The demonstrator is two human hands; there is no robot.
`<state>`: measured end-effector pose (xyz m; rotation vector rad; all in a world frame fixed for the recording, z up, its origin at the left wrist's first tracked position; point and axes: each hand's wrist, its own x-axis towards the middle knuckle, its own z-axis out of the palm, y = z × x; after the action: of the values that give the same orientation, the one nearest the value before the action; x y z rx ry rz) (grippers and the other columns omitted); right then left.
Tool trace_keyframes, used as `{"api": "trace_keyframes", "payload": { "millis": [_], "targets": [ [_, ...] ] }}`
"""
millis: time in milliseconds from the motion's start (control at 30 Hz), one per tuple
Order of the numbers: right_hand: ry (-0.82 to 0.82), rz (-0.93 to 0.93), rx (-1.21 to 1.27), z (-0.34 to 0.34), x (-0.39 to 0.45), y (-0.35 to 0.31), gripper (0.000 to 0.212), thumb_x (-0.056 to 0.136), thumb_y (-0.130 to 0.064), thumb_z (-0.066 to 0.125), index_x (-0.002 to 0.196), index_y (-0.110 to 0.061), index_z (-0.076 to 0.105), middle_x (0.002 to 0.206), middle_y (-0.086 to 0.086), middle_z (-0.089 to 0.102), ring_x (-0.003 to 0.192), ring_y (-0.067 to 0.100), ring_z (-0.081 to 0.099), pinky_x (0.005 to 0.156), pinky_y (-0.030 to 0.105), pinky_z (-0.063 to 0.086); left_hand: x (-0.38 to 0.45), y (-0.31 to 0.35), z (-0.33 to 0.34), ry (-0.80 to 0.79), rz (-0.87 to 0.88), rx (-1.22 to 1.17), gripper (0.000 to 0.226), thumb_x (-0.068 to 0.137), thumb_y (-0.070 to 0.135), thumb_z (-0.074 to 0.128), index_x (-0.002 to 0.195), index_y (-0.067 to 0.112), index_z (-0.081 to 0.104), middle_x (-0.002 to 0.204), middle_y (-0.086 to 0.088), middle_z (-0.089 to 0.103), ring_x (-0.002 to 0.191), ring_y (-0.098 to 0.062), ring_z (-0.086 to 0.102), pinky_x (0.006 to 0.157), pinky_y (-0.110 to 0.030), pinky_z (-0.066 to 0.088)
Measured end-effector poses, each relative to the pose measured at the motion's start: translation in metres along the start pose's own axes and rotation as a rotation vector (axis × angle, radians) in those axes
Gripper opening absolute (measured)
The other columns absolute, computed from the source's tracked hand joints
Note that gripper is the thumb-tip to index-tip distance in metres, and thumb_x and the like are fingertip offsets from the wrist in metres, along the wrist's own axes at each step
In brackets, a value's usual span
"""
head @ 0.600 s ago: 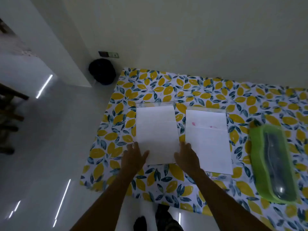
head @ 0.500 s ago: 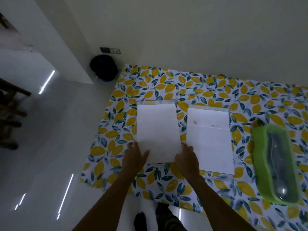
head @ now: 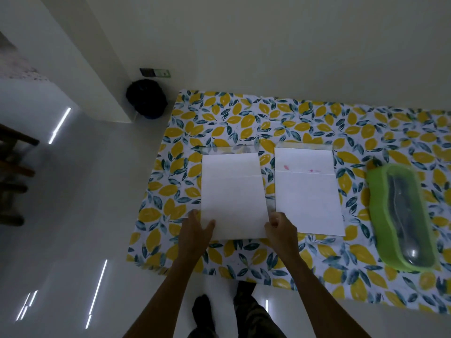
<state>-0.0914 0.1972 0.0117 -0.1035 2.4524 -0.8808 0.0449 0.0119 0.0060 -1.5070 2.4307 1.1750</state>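
Note:
Two white envelopes in clear sleeves lie side by side on a table with a lemon-print cloth [head: 219,113]. The left envelope [head: 233,191] is plain white. My left hand [head: 196,231] holds its near left corner, thumb on top of the paper. My right hand [head: 280,228] pinches its near right corner, fingers curled. The right envelope [head: 308,198] has faint pink marks near its flap and nothing touches it.
A green plastic box with a clear lid [head: 402,215] stands at the table's right. A black bag [head: 146,98] sits on the floor by the wall, left of the table. Dark wooden furniture [head: 14,167] is at the far left. My feet show below the table edge.
The view has shifted slightly. My right hand's fingers have curled onto the left envelope's near right corner; my left hand stays at the near left corner.

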Motion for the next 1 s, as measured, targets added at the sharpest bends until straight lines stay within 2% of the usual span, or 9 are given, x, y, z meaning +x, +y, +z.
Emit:
{"api": "trace_keyframes", "payload": {
  "millis": [100, 233, 300, 367, 500, 600, 733, 867, 1000],
  "targets": [
    [0.037, 0.009, 0.118, -0.003, -0.03, 0.002, 0.026, 0.085, -0.012, 0.059, 0.11, -0.016, 0.066, 0.095, 0.0, 0.066, 0.093, 0.024, 0.063, 0.079, 0.036, 0.051, -0.018, -0.012, -0.015, 0.014, 0.049, -0.103, 0.056, 0.088, 0.038, 0.071, 0.133, 0.01, 0.053, 0.115, -0.009, 0.067, 0.099, -0.024, 0.065, 0.078, -0.032, 0.051],
    [0.151, -0.01, 0.252, -0.004, -0.073, 0.002, 0.032, 0.087, -0.015, 0.064, 0.119, -0.021, 0.067, 0.104, -0.003, 0.07, 0.098, 0.018, 0.065, 0.086, 0.035, 0.051, -0.041, -0.025, -0.039, 0.021, 0.129, -0.177, 0.038, 0.089, 0.04, 0.07, 0.119, 0.02, 0.058, 0.092, 0.005, 0.065, 0.084, -0.016, 0.068, 0.063, -0.02, 0.048],
    [0.196, -0.019, 0.339, -0.004, -0.092, -0.003, 0.028, 0.088, -0.013, 0.067, 0.116, -0.019, 0.068, 0.104, -0.002, 0.07, 0.099, 0.018, 0.066, 0.087, 0.033, 0.05, -0.05, -0.028, -0.053, 0.039, 0.158, -0.22, 0.04, 0.09, 0.04, 0.069, 0.123, 0.022, 0.058, 0.092, 0.009, 0.064, 0.078, -0.002, 0.063, 0.06, -0.013, 0.044],
    [0.216, -0.038, 0.427, -0.004, -0.11, -0.008, 0.027, 0.089, -0.01, 0.068, 0.114, -0.018, 0.068, 0.106, 0.001, 0.07, 0.102, 0.02, 0.066, 0.087, 0.033, 0.049, -0.057, -0.03, -0.067, 0.072, 0.201, -0.238, 0.042, 0.09, 0.041, 0.068, 0.126, 0.022, 0.059, 0.099, 0.009, 0.065, 0.079, 0.003, 0.058, 0.061, -0.011, 0.042],
    [0.238, -0.083, 0.552, -0.008, -0.14, -0.024, 0.027, 0.09, -0.014, 0.069, 0.117, -0.018, 0.068, 0.116, 0.002, 0.069, 0.108, 0.02, 0.064, 0.092, 0.041, 0.053, -0.068, -0.028, -0.093, 0.125, 0.269, -0.342, 0.043, 0.089, 0.043, 0.069, 0.127, 0.024, 0.059, 0.106, 0.005, 0.067, 0.087, -0.007, 0.064, 0.069, -0.024, 0.052],
    [0.263, -0.115, 0.611, -0.014, -0.156, -0.036, 0.025, 0.09, -0.022, 0.07, 0.115, -0.023, 0.069, 0.116, -0.001, 0.069, 0.109, 0.022, 0.065, 0.094, 0.046, 0.054, -0.076, -0.025, -0.11, 0.164, 0.299, -0.39, 0.043, 0.088, 0.047, 0.069, 0.125, 0.027, 0.059, 0.108, 0.006, 0.065, 0.092, -0.008, 0.064, 0.075, -0.033, 0.056],
    [0.283, -0.179, 0.624, -0.025, -0.167, -0.054, 0.023, 0.09, -0.028, 0.07, 0.112, -0.028, 0.069, 0.114, -0.004, 0.071, 0.108, 0.021, 0.066, 0.095, 0.049, 0.053, -0.082, -0.013, -0.129, 0.172, 0.364, -0.469, 0.039, 0.087, 0.053, 0.067, 0.123, 0.043, 0.053, 0.114, 0.011, 0.063, 0.097, -0.004, 0.064, 0.077, -0.029, 0.055],
    [0.301, -0.233, 0.592, -0.035, -0.162, -0.073, 0.02, 0.092, -0.031, 0.067, 0.112, -0.029, 0.071, 0.111, -0.01, 0.072, 0.104, 0.018, 0.068, 0.093, 0.049, 0.055, -0.071, 0.004, -0.141, 0.191, 0.402, -0.459, 0.051, 0.084, 0.056, 0.067, 0.126, 0.028, 0.06, 0.112, 0.009, 0.064, 0.099, -0.007, 0.063, 0.078, -0.034, 0.058],
    [0.341, -0.261, 0.582, -0.045, -0.143, -0.095, 0.018, 0.092, -0.036, 0.065, 0.108, -0.03, 0.071, 0.108, -0.018, 0.071, 0.099, 0.01, 0.068, 0.091, 0.047, 0.056, -0.049, 0.018, -0.146, 0.224, 0.438, -0.409, 0.041, 0.085, 0.061, 0.065, 0.113, 0.031, 0.067, 0.107, 0.008, 0.067, 0.095, -0.007, 0.065, 0.08, -0.04, 0.058]
  ]
}}
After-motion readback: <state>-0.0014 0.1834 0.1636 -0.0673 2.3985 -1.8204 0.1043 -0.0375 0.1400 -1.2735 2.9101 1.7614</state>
